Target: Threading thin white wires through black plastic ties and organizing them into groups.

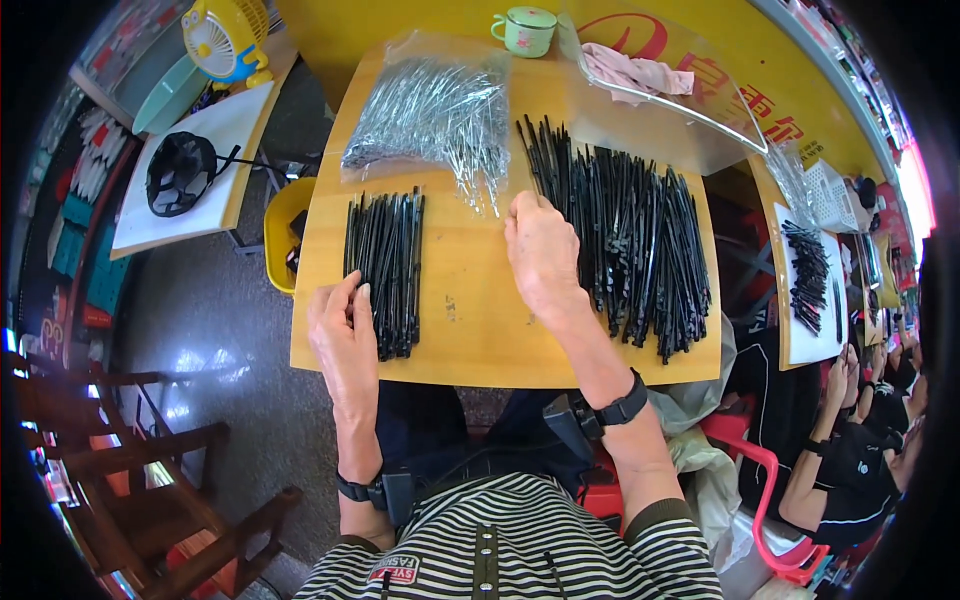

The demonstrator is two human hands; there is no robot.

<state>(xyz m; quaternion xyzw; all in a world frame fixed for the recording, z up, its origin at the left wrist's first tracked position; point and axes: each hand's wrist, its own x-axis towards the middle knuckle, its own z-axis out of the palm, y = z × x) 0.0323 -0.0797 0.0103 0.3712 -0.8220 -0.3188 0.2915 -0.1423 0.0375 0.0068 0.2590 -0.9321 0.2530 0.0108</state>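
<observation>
- My L grip touches small blk rod pile nr left edge of surface; can't tell if closed.
- My R grip, fingers curled, at big blk rod pile nr right edge; can't tell if holding.
- Clear bag nr far edge.

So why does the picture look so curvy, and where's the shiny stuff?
In the head view, the fisheye lens bends straight edges toward the rim, and the corners go black; also in the head view, white glare spots the dark floor, glints dot the right-hand heap of black sticks, and the clear plastic bag shines.
</observation>
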